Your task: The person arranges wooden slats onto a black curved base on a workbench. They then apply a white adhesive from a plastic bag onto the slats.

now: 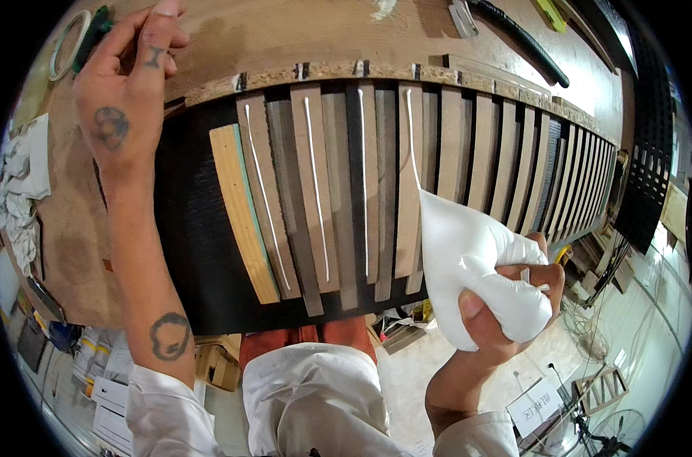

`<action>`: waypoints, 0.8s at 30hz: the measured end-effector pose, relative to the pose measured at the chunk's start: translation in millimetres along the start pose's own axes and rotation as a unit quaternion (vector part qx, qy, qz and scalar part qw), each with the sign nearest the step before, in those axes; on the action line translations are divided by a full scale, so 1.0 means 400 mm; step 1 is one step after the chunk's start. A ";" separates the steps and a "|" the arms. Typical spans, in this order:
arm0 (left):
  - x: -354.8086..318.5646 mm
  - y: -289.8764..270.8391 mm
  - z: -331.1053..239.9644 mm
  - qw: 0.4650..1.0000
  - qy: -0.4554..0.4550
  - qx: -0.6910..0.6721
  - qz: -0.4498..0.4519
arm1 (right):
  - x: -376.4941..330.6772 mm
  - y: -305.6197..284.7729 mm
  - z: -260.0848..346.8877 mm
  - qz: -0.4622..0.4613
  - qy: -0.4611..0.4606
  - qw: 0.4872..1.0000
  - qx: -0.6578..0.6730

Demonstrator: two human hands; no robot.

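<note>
In my right hand (506,305) is a full white piping bag (471,236), gripped and squeezed around its wide end. The bag's narrow tip touches a brown wooden strip (408,175), where a white bead runs from the strip's far end to the tip. Three strips to the left carry similar lengthwise beads, among them the leftmost beaded strip (256,152) and the one beside it (304,137). My left hand (129,84) hovers at the far left above the table, its fingers loosely bent and apart, with nothing visible in them.
Strips lie side by side on a black panel (186,251), bounded at the far side by a chipboard rail (331,72) with dark marks. A yellow wooden bar (243,213) lies left of them. A roll of tape (68,46), crumpled white cloth (19,190) and black-handled tool (521,42) surround the work.
</note>
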State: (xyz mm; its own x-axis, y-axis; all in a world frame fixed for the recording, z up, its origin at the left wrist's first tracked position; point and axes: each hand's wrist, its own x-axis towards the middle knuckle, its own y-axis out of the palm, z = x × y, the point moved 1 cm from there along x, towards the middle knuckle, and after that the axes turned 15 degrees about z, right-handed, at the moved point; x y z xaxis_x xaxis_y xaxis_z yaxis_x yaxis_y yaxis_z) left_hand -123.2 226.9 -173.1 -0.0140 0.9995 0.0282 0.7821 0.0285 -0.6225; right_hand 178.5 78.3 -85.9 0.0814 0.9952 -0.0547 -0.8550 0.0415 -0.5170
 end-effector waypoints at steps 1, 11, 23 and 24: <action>0.000 -0.001 0.001 1.000 -0.005 0.013 0.000 | -0.010 -0.004 0.000 0.006 0.002 1.000 -0.001; -0.015 0.001 0.013 0.998 -0.008 0.057 -0.012 | -0.131 -0.027 -0.002 -0.003 0.071 0.997 0.004; -0.005 -0.005 0.036 0.996 0.007 0.080 -0.029 | -0.188 -0.055 -0.021 0.033 0.135 0.990 0.030; -0.010 -0.002 0.027 0.996 -0.002 0.089 -0.033 | -0.190 -0.056 -0.024 0.020 0.147 0.988 0.039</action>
State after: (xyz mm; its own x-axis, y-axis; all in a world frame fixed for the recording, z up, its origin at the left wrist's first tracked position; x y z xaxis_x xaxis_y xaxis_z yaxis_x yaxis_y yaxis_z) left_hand -130.3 223.0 -181.2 -0.0644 0.9953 0.0717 0.6571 0.0963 -0.7476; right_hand 196.4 1.1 -78.1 0.1819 0.9279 -0.3254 -0.8966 0.0206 -0.4424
